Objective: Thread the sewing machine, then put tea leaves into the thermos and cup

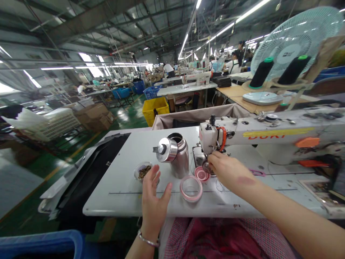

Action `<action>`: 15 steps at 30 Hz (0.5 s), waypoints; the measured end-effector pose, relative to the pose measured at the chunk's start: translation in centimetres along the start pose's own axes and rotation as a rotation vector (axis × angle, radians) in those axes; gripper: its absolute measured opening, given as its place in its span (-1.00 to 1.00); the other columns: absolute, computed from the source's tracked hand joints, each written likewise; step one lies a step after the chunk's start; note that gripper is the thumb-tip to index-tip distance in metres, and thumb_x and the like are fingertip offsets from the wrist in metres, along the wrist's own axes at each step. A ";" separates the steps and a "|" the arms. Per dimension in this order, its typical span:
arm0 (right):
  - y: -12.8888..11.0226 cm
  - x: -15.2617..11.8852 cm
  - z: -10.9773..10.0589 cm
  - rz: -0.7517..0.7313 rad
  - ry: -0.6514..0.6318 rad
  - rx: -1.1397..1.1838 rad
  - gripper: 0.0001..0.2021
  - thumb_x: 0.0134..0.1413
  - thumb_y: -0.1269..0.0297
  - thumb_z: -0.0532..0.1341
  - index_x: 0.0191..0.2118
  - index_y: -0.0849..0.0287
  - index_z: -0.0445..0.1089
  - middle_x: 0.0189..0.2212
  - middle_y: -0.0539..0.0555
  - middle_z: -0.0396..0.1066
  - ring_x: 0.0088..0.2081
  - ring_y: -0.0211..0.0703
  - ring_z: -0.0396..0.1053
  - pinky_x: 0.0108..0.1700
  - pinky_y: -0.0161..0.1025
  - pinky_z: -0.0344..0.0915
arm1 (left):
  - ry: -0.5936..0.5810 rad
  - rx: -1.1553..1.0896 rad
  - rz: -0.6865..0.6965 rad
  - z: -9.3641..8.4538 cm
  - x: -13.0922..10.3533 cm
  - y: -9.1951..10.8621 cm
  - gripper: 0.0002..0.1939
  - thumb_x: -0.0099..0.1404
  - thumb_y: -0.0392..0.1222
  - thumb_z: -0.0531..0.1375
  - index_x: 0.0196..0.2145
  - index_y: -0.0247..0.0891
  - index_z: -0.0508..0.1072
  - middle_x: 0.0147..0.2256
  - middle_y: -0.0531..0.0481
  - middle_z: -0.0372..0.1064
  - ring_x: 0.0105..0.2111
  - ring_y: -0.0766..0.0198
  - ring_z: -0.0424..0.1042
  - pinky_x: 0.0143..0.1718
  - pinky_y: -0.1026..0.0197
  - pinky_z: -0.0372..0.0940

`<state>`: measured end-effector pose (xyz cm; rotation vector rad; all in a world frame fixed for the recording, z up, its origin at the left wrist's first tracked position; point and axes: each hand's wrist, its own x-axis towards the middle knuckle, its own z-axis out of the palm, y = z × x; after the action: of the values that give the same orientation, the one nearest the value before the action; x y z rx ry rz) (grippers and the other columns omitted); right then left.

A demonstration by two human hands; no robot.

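Note:
My left hand (155,198) is raised over the front of the white sewing table (126,201), fingers apart and holding nothing. Just behind its fingertips sits a small clear bowl of dried brown bits (143,172). A steel flask (180,162) stands open in the middle, and its metal lid (166,149) hangs tilted at its left side. Near the flask lie a clear jar with a pink rim (191,188) and a pink ringed lid (202,174). My right hand (219,163) has its fingers closed on a small round shiny piece (207,167) beside the sewing machine's needle area.
The sewing machine (258,131) spans the table's right half. Black fabric pieces (99,172) hang over the left edge. A blue bin (43,244) is at lower left, a yellow crate (155,109) behind the table, and a fan (293,46) at upper right.

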<state>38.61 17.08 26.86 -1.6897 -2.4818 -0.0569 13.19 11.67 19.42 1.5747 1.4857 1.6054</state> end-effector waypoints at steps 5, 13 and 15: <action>-1.9 2.3 -9.7 -0.061 0.333 0.075 -0.86 0.28 0.33 0.12 -0.27 0.15 0.43 -0.23 0.03 0.42 -0.20 -0.15 0.37 -0.24 -0.22 0.18 | -0.045 -0.056 -0.001 2.8 3.8 -0.2 -0.07 0.06 -0.11 0.40 0.28 -0.19 0.02 0.23 -0.26 0.05 0.23 0.00 0.16 0.26 -0.11 0.11; -5.4 11.2 -11.3 -0.235 0.059 0.107 -0.88 0.16 0.27 0.20 -0.27 0.11 0.50 -0.26 0.03 0.49 -0.22 -0.10 0.39 -0.27 -0.23 0.19 | -0.087 0.144 -0.064 4.1 6.3 0.7 -0.25 0.01 -0.01 0.40 0.10 -0.33 0.30 0.03 -0.26 0.34 0.06 -0.08 0.32 0.13 -0.12 0.20; -5.6 11.9 -11.0 -0.252 -0.008 0.081 -0.87 0.13 0.27 0.22 -0.26 0.11 0.51 -0.28 0.04 0.50 -0.23 -0.08 0.41 -0.30 -0.22 0.20 | -0.096 0.111 -0.067 4.3 6.4 0.3 -0.33 0.03 0.00 0.39 0.05 -0.33 0.36 -0.02 -0.24 0.39 0.01 -0.07 0.37 0.09 -0.10 0.24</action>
<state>30.12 24.74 39.60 -1.3414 -2.6496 0.0241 15.52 18.74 21.46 1.6201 1.5824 1.4128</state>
